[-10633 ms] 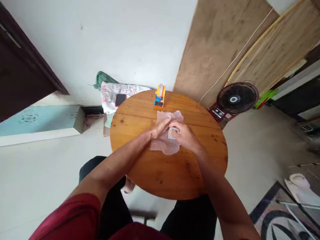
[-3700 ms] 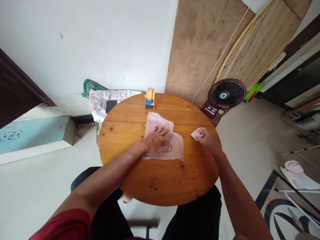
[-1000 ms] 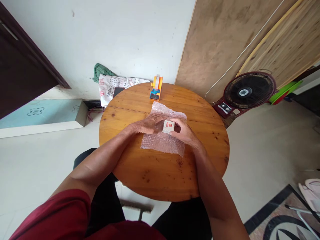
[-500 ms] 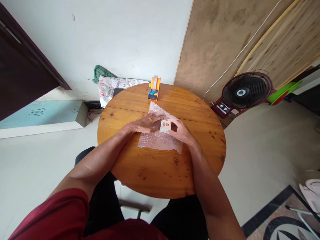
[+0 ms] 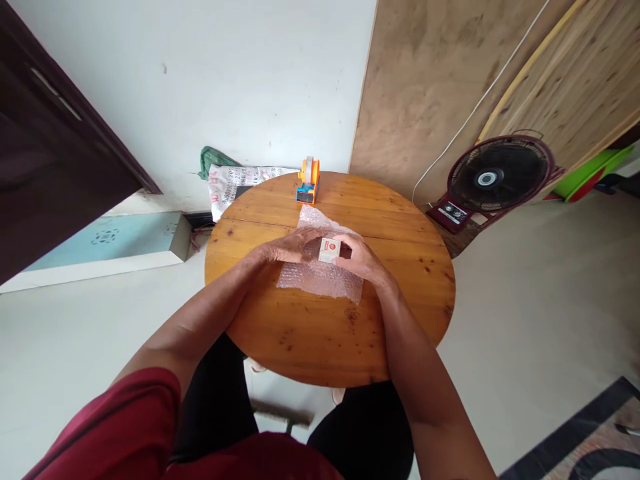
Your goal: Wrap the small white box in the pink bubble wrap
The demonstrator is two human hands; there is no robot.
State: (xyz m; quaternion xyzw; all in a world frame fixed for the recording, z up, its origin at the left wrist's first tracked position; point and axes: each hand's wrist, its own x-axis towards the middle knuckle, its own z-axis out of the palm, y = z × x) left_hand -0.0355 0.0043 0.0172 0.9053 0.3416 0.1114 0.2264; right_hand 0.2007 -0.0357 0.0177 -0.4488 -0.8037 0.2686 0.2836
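Note:
A small white box with a red print on top sits above the middle of a sheet of bubble wrap. My right hand grips the box from its right side, thumb at the near edge and fingers at the far edge. On the box's left, my left hand is curved with thumb and fingers apart, over the wrap. Whether its fingertips touch the box I cannot tell. The wrap lies on a round wooden table, its far corner pointing at an orange and blue tape dispenser.
A white printed sack and a green bag lie behind the table by the wall. At right stands a dark red fan. A pale blue box is on the floor at left.
My left hand has gone from lying flatter on the wrap to a more curved shape beside the box. My right hand keeps its hold. The camera view has shifted slightly.

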